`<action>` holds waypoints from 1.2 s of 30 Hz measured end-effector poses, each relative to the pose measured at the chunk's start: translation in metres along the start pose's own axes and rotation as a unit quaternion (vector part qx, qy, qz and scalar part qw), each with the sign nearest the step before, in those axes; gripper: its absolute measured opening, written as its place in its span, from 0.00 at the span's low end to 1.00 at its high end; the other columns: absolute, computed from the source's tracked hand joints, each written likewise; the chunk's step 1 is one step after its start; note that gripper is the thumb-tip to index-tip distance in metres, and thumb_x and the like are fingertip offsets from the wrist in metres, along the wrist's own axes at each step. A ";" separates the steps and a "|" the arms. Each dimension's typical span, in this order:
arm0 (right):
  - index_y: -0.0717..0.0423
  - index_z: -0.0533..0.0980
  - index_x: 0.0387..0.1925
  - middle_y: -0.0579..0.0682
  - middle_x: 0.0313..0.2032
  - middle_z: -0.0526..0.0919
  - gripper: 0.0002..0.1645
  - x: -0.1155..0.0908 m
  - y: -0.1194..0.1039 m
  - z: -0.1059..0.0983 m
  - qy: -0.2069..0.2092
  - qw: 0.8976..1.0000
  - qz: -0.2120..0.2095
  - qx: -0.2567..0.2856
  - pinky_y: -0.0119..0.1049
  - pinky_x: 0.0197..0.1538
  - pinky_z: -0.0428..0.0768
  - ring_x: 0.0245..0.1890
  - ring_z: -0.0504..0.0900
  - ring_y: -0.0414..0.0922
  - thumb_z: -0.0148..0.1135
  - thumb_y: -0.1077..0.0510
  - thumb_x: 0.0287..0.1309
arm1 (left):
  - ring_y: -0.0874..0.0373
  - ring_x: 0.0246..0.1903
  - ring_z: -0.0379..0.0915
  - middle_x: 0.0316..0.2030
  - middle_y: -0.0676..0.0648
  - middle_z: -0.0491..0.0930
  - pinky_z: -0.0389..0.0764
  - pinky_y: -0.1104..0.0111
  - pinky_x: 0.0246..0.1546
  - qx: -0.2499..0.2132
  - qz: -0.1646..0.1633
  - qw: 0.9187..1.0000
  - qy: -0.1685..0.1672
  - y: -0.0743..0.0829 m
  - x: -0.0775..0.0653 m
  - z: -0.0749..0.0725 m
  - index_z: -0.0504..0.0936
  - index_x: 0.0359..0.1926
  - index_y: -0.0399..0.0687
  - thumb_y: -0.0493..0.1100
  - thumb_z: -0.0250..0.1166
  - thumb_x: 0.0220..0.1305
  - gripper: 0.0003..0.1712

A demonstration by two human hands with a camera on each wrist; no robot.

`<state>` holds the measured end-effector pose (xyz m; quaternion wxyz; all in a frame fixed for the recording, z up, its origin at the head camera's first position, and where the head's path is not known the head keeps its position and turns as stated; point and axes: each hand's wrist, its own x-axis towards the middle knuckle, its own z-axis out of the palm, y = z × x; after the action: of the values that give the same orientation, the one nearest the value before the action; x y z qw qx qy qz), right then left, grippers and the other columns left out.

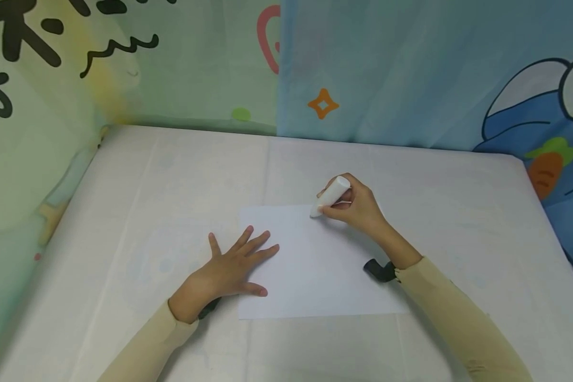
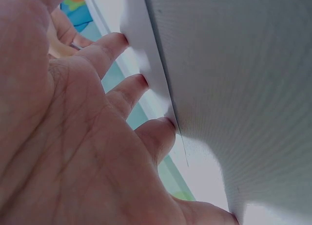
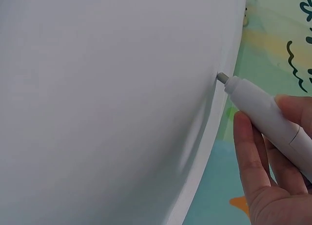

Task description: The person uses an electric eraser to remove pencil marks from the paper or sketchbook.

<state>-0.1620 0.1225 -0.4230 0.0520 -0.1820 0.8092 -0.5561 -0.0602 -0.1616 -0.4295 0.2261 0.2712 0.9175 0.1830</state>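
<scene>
A blank sheet of white paper (image 1: 305, 281) lies flat on the table. My left hand (image 1: 231, 271) rests with fingers spread over the paper's left edge. In the left wrist view its fingertips (image 2: 142, 81) press down along that edge. My right hand (image 1: 360, 207) grips a thick white marker (image 1: 333, 193) between thumb and fingers, tilted with its tip down near the paper's top edge. In the right wrist view the marker's grey tip (image 3: 223, 78) is uncapped and right at the paper's surface. No mark shows on the sheet.
A white cloth covers the table (image 1: 172, 175). Printed curtains stand behind it, with a blue one (image 1: 401, 74) at the right and a green one (image 1: 196, 79) at the left. A black device (image 1: 379, 270) is strapped at the right wrist.
</scene>
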 end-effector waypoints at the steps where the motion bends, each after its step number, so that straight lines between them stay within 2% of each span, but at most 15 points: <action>1: 0.73 0.69 0.46 0.71 0.44 0.82 0.28 0.000 0.000 0.000 0.000 1.000 0.001 0.000 0.27 0.37 0.82 0.35 0.83 0.27 0.70 0.79 0.41 | 0.45 0.76 0.33 0.77 0.49 0.47 0.31 0.20 0.53 0.000 0.000 1.000 -0.001 0.000 0.000 0.000 0.59 0.74 0.58 0.61 0.69 0.56 0.49; 17: 0.69 0.70 0.46 0.67 0.43 0.83 0.27 -0.005 -0.004 -0.001 -0.016 0.999 0.021 -0.032 0.27 0.37 0.83 0.33 0.83 0.29 0.71 0.76 0.43 | 0.45 0.76 0.31 0.77 0.50 0.45 0.30 0.21 0.53 -0.002 -0.005 1.000 -0.010 0.000 0.001 -0.001 0.58 0.75 0.60 0.61 0.69 0.56 0.49; 36: 0.69 0.70 0.45 0.67 0.43 0.84 0.25 -0.016 -0.006 0.000 -0.027 0.999 0.018 -0.026 0.28 0.38 0.83 0.33 0.83 0.30 0.71 0.75 0.43 | 0.45 0.76 0.31 0.77 0.50 0.46 0.30 0.21 0.53 -0.003 -0.006 1.000 -0.009 0.001 0.000 -0.001 0.58 0.75 0.60 0.61 0.69 0.56 0.49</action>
<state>-0.1461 0.1260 -0.4197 0.0786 -0.1836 0.8251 -0.5285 -0.0604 -0.1610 -0.4286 0.2362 0.2668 0.9166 0.1816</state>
